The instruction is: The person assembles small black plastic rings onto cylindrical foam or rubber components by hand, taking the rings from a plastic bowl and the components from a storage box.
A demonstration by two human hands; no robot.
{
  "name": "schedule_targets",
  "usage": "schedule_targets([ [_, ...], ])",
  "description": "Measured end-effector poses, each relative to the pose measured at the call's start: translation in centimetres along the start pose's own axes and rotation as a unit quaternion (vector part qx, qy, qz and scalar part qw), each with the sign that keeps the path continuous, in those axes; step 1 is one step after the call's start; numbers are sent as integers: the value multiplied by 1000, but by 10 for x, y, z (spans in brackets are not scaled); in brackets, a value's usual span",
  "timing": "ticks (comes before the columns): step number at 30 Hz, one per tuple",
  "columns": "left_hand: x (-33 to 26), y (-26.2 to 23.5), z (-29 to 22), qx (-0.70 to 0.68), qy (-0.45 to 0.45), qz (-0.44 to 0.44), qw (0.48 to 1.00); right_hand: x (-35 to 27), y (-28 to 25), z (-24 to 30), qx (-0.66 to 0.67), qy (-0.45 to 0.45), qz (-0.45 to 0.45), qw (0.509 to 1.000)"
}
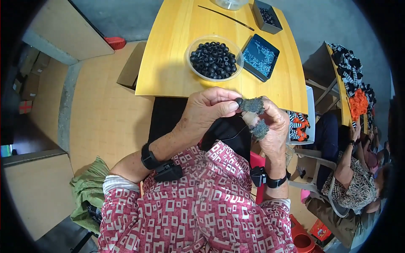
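My left hand (206,105) pinches a small round black bead-like piece (239,101) between thumb and fingertips. This black piece sits against one end of a small grey knitted piece (252,105). My right hand (275,122) is closed around the knitted piece from the right. Its other grey knitted end (260,129) and a pale part (250,119) between the two show in front of the palm. A thin dark thread (237,135) hangs below. Just beyond my hands, a clear round tub (190,69) on the yellow table (168,50) holds many hollow black pieces.
Right of the tub stands a black tray (274,55) with small blue bits. Farther off are a dark box (270,28) of dark pieces and a thin dark stick (225,17). A white box (311,114) of striped and orange items sits at right, near a seated person (354,185).
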State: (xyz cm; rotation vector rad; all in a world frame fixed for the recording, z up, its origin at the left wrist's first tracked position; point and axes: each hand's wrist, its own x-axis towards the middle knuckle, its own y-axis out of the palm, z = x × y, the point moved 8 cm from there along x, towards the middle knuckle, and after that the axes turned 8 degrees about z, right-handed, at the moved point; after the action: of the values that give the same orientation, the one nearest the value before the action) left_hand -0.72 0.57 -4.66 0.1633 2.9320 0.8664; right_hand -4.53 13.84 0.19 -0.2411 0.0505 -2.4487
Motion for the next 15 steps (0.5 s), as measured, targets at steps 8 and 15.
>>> schedule_targets([
  [8,0,0,10,-94,-65,-16,993,-3,-10,2,26,9,-17,999],
  [15,-3,1,18,-125,-76,-13,989,-1,-7,5,24,36,-25,999],
])
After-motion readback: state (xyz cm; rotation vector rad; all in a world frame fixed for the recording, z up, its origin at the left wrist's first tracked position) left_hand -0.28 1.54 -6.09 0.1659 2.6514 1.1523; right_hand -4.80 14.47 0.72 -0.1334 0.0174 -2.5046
